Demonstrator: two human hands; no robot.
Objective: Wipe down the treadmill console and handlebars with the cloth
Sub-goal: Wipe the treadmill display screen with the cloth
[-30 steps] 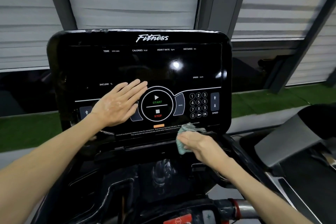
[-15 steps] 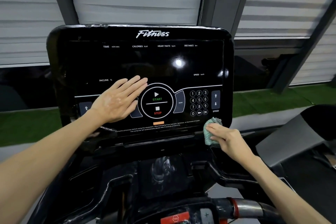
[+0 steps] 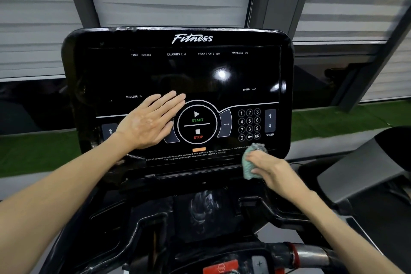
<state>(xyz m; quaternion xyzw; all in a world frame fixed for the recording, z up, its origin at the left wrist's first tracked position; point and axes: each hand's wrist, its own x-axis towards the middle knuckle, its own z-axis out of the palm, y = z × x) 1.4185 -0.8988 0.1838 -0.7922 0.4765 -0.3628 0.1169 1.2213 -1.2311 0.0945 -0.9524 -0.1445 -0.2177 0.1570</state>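
Cloth [image 3: 252, 161] bunched in right hand [image 3: 272, 170], below console [image 3: 178, 69] keypad; left hand [image 3: 148, 121] flat, fingers together, beside START. Risk: accidental btn press.

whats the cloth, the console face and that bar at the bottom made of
The cloth looks like soft knitted or woven fabric, pale green and white: it bunches and has a nubby texture. The console face is glossy black plastic or glass, unclear which: it mirrors a bright light. The bar is likely bare metal, given its silvery sheen.
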